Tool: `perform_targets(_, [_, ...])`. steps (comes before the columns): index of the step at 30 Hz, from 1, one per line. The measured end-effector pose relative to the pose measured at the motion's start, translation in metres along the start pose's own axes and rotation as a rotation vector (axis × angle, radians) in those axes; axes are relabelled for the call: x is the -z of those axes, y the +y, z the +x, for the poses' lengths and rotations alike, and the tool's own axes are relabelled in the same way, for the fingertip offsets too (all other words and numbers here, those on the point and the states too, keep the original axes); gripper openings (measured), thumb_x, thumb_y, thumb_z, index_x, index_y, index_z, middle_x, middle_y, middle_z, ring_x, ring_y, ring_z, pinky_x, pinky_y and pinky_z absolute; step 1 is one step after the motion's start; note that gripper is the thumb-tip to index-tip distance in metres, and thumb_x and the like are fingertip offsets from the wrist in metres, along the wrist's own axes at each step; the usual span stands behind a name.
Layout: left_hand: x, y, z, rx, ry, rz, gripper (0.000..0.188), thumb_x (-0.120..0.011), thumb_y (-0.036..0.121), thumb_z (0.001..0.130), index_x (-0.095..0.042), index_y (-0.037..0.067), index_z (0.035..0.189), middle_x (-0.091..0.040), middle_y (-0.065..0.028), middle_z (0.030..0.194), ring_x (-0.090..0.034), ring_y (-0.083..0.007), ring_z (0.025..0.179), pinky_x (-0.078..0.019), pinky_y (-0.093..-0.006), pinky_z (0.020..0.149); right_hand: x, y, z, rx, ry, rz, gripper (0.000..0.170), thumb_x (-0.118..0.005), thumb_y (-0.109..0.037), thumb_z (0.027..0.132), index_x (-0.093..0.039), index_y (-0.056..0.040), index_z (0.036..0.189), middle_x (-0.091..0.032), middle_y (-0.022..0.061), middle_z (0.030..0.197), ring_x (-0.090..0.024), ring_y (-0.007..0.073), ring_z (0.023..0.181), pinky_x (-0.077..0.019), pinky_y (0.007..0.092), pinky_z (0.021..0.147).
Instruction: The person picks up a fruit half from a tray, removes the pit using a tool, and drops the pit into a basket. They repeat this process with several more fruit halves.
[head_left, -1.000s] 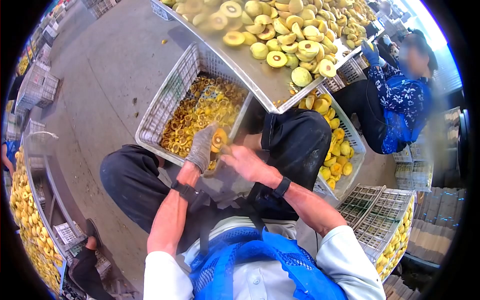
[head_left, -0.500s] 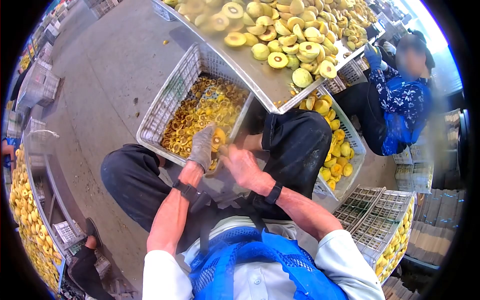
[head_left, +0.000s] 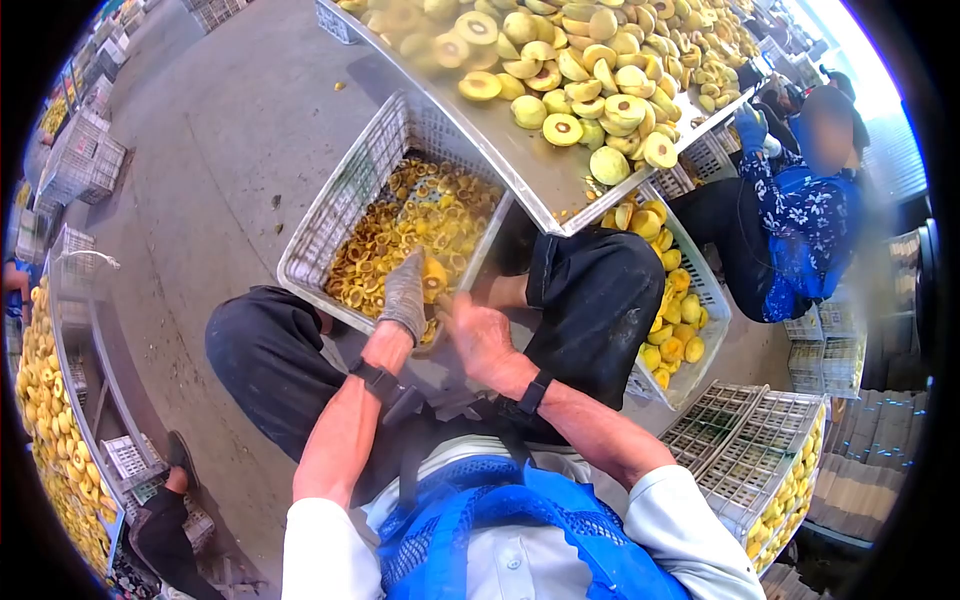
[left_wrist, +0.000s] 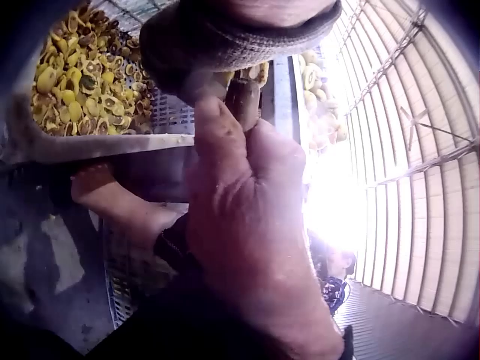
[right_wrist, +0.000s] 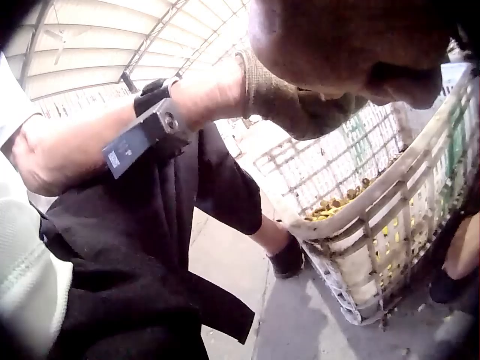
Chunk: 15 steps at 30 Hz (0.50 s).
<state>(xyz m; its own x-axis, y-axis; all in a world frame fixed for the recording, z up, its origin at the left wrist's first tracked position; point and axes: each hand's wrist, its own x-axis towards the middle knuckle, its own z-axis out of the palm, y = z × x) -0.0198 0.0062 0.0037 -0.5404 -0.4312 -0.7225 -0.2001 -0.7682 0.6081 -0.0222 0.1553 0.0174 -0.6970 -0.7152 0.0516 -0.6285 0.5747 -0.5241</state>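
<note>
My gloved left hand [head_left: 404, 296] grips a yellow peach half [head_left: 434, 277] with a brown centre, above a white crate [head_left: 312, 292] of peach scraps. Close beside it, my bare right hand [head_left: 481, 335] grips a small tool by its dark, rounded handle [left_wrist: 244, 103]. The tool's end lies right at the fruit, and its tip is hidden by the glove in the left wrist view. Inside the crate are many brown and yellow ring-shaped scraps [head_left: 375, 240].
A metal table [head_left: 530, 185] heaped with halved peaches stands ahead. Another crate [head_left: 712, 330] of peach halves sits beyond my right knee. Further right are a stacked crate [head_left: 745, 440] and a seated person [head_left: 810, 220]. More fruit lies on a table [head_left: 62, 440] at the left.
My right wrist has shifted a little left and towards my body, turning beside the fruit. The left hand keeps its hold on the peach half. The head view has moved slightly.
</note>
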Motion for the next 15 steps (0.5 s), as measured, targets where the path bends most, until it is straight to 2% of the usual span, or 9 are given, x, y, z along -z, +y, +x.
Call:
perform_targets(1, [0.005,-0.004,0.007,-0.001,0.0,-0.002,0.032,-0.062,0.041,0.098,-0.066,0.01,0.095,-0.066,-0.0034,0.076,-0.059,-0.0172,0.056,-0.046,-0.0313,0.045,-0.001,0.002,0.0,0.035,0.013,-0.027,0.026,-0.064,-0.022,0.096,-0.054,0.0011,0.102,-0.064,0.024,0.07,-0.066,0.043,0.068,-0.0511,0.0507,0.059])
perform_targets(3, [0.013,-0.008,0.018,0.036,-0.065,-0.023,0.042,-0.057,0.05,0.098,-0.068,0.01,0.097,-0.069,-0.0052,0.078,-0.064,-0.0194,0.062,-0.0533,-0.0336,0.054,-0.001,0.0,0.0,0.056,0.056,-0.058,0.023,-0.064,-0.018,0.094,-0.053,0.0003,0.101,-0.064,0.0227,0.071,-0.066,0.042,0.067,-0.0515,0.0495,0.058])
perform_targets(4, [0.013,-0.007,0.017,0.035,-0.064,-0.028,0.042,-0.057,0.05,0.098,-0.068,0.01,0.097,-0.069,-0.0052,0.078,-0.064,-0.0194,0.062,-0.0533,-0.0336,0.054,0.001,-0.001,0.0,0.073,0.095,-0.087,0.019,-0.064,-0.015,0.092,-0.053,-0.0004,0.099,-0.063,0.0213,0.072,-0.066,0.041,0.066,-0.0518,0.0482,0.057])
perform_targets(5, [0.015,-0.007,0.016,0.061,-0.063,-0.063,0.038,-0.059,0.048,0.098,-0.066,0.011,0.098,-0.067,-0.0041,0.077,-0.062,-0.0181,0.059,-0.0492,-0.0329,0.048,0.003,-0.002,0.001,0.078,0.092,-0.09,0.019,-0.064,-0.015,0.092,-0.053,-0.0004,0.099,-0.063,0.0213,0.072,-0.066,0.041,0.066,-0.0518,0.0482,0.057])
perform_targets(7, [0.011,0.001,0.004,0.086,-0.061,-0.104,0.034,-0.062,0.046,0.097,-0.064,0.011,0.098,-0.065,-0.003,0.076,-0.06,-0.0168,0.057,-0.0451,-0.0321,0.043,0.005,-0.002,0.003,0.092,0.031,-0.176,0.037,-0.072,-0.002,0.069,-0.049,0.0001,0.098,-0.062,0.022,0.085,-0.066,0.0393,0.075,-0.0543,0.0479,0.062])
perform_targets(8, [0.008,0.003,-0.003,0.071,-0.037,-0.127,0.034,-0.062,0.046,0.097,-0.064,0.011,0.098,-0.065,-0.0028,0.076,-0.06,-0.017,0.057,-0.0459,-0.0323,0.045,0.002,-0.001,0.005,0.097,0.029,-0.177,0.037,-0.072,-0.002,0.069,-0.049,0.0001,0.098,-0.062,0.022,0.085,-0.066,0.0393,0.075,-0.0543,0.0479,0.062])
perform_targets(10, [0.006,0.002,-0.004,0.055,-0.013,-0.157,0.034,-0.063,0.046,0.097,-0.064,0.012,0.098,-0.064,-0.0026,0.075,-0.06,-0.0171,0.058,-0.0466,-0.0326,0.046,-0.002,0.001,0.01,0.097,0.067,-0.247,0.043,-0.072,0.0,0.062,-0.049,-0.0005,0.098,-0.061,0.0213,0.086,-0.065,0.0382,0.077,-0.0544,0.0468,0.062])
perform_targets(12, [0.007,-0.002,0.001,-0.034,0.082,-0.194,0.033,-0.065,0.044,0.096,-0.064,0.011,0.097,-0.064,-0.0022,0.077,-0.059,-0.0172,0.06,-0.0488,-0.0332,0.05,0.008,-0.001,0.011,0.131,0.031,-0.262,0.043,-0.072,0.001,0.062,-0.049,-0.0005,0.098,-0.061,0.0217,0.086,-0.065,0.0384,0.077,-0.0544,0.0466,0.063])
perform_targets(15, [0.01,-0.002,0.005,-0.068,0.089,-0.211,0.033,-0.067,0.043,0.096,-0.064,0.01,0.096,-0.063,-0.0018,0.08,-0.058,-0.017,0.063,-0.0499,-0.0338,0.055,0.012,-0.001,0.019,0.182,0.001,-0.263,0.044,-0.072,0.002,0.061,-0.049,-0.0004,0.098,-0.061,0.0221,0.088,-0.065,0.0385,0.077,-0.0542,0.0469,0.064])
